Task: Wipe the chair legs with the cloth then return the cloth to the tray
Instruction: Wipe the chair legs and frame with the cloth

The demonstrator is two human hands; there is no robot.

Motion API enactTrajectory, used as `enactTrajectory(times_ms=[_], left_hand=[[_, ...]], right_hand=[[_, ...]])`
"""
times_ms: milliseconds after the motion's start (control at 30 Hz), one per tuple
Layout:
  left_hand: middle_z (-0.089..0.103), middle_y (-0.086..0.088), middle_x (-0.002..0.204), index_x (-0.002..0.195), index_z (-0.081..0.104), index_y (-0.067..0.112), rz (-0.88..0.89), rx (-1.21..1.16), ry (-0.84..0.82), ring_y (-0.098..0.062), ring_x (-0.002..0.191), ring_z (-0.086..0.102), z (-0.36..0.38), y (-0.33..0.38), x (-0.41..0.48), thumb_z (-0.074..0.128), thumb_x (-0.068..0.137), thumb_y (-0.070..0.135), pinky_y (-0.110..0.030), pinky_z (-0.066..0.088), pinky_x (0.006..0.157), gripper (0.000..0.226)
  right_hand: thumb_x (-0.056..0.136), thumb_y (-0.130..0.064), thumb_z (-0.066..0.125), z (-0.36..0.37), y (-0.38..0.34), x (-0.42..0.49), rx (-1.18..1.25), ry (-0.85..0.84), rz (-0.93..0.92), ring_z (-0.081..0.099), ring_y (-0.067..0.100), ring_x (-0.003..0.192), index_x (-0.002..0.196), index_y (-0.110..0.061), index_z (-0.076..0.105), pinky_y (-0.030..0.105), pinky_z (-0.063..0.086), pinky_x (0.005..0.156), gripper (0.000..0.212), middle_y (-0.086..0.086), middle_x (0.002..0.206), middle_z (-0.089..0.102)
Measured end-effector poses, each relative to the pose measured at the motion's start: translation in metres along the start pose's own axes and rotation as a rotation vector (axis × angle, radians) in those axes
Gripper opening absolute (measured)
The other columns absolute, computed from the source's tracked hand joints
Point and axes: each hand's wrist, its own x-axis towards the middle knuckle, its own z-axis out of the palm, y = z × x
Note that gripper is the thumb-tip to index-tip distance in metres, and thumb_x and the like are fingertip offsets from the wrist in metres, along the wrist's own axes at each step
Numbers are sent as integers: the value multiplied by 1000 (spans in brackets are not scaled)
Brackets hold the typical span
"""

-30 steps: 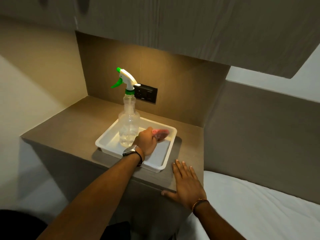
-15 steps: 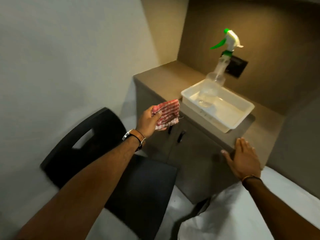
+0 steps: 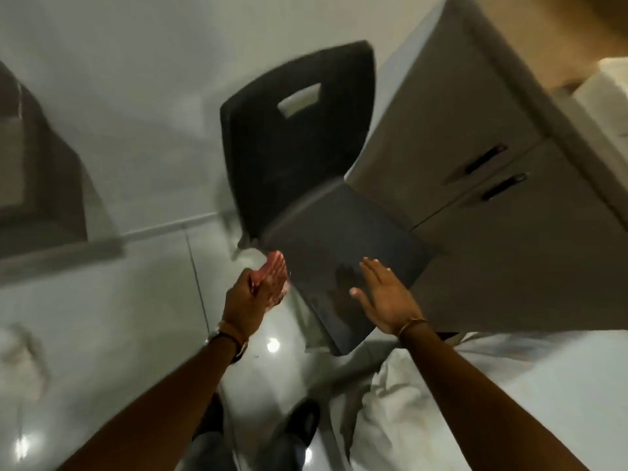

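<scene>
- Head view, centre of the frame: your left hand [image 3: 251, 302] grips the cloth [image 3: 272, 278] — a red-and-white checked rag, bunched in the fingers, its upper edge poking out above your knuckles. It hangs over the pale floor [image 3: 142, 317], just left of the chair seat's near corner.
- Your right hand [image 3: 384, 300] is spread flat with fingers apart, holding nothing, and it sits over the front part of the seat; you cannot tell from this angle whether the palm touches the surface.
- Upper middle of the frame: the chair [image 3: 295, 137] is black, with a slot cut in its backrest. Its seat runs down toward your hands. One pale leg [image 3: 243, 243] shows under the seat's left edge, blurred.
- Right side of the frame: the cabinet [image 3: 475, 137] stands just beside the chair, with two dark handles on its doors.
- Top right corner: a white edge of the tray [image 3: 608, 86] shows on the cabinet top — well apart from the cloth.
- Lower right: white bedding [image 3: 509, 385] lies beside your right forearm.
- Bottom centre: a dark shoe [image 3: 300, 423] rests on the floor.
</scene>
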Motion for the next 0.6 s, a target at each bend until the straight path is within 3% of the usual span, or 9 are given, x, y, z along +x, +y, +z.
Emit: enactTrajectory(times_ms=[67, 100, 200, 300, 333, 400, 467, 533, 600], left_hand=[[65, -21, 145, 111, 59, 7, -10, 48, -24, -32, 127, 67, -4, -64, -11, 53, 112, 5, -18, 65, 86, 7], [63, -23, 148, 119, 57, 5, -32, 39, -38, -34, 131, 66, -1, -93, -15, 49, 112, 2, -18, 64, 89, 10], [70, -27, 134, 138, 52, 5, -155, 160, -40, -45, 123, 70, 15, -175, -22, 51, 110, 8, -50, 60, 99, 28], [55, -9, 162, 163, 36, 18, -131, 40, -111, -31, 145, 58, 48, -225, -37, 46, 114, 20, -52, 48, 119, 50], [52, -4, 165, 167, 30, 25, -117, 28, -121, -29, 146, 57, 62, -238, -41, 44, 113, 28, -52, 48, 119, 56], [52, 8, 165, 167, 22, 44, -68, 59, -125, -21, 142, 61, 89, -265, -47, 37, 111, 48, -47, 53, 116, 59], [45, 24, 166, 164, 17, 58, -32, 59, -118, -12, 148, 53, 114, -283, -52, 27, 111, 60, -43, 49, 120, 54], [33, 34, 167, 162, 9, 64, -2, 79, -103, -5, 152, 45, 138, -296, -55, 25, 114, 52, -47, 45, 122, 52], [18, 40, 171, 165, 6, 60, 30, 56, -133, 7, 158, 25, 157, -299, -55, 25, 115, 42, -46, 32, 128, 57]], right_hand=[[109, -54, 36, 44, -17, 24, -93, -114, -145, 15, 26, 164, 166, -13, 24, 45, 14, 133, 71, 6, 176, 19], [109, -54, 33, 60, -21, 32, -143, -156, -209, 12, 26, 164, 167, -14, 23, 48, 14, 133, 71, 5, 177, 16], [106, -58, 20, 113, -20, 59, -276, -239, -391, 1, 24, 165, 168, -17, 16, 50, 12, 133, 74, 1, 178, 5], [108, -55, 24, 146, -6, 72, -385, -262, -530, -4, 24, 164, 169, -20, 8, 48, 7, 133, 72, -1, 178, -4], [109, -53, 29, 155, 0, 75, -412, -251, -566, -4, 25, 164, 168, -20, 7, 48, 7, 133, 72, 0, 177, -5], [108, -52, 34, 168, 11, 79, -450, -200, -611, -1, 27, 165, 168, -17, 6, 50, 11, 132, 75, 3, 177, -4], [108, -53, 33, 177, 15, 80, -444, -144, -609, 2, 30, 165, 168, -12, 6, 53, 15, 132, 78, 9, 177, -2], [107, -56, 29, 187, 19, 80, -379, -95, -580, 1, 29, 165, 168, -8, 5, 52, 14, 132, 82, 13, 177, -2], [107, -61, 23, 193, 22, 81, -313, -65, -562, 1, 27, 165, 167, -5, 4, 48, 9, 133, 85, 14, 178, -2]])
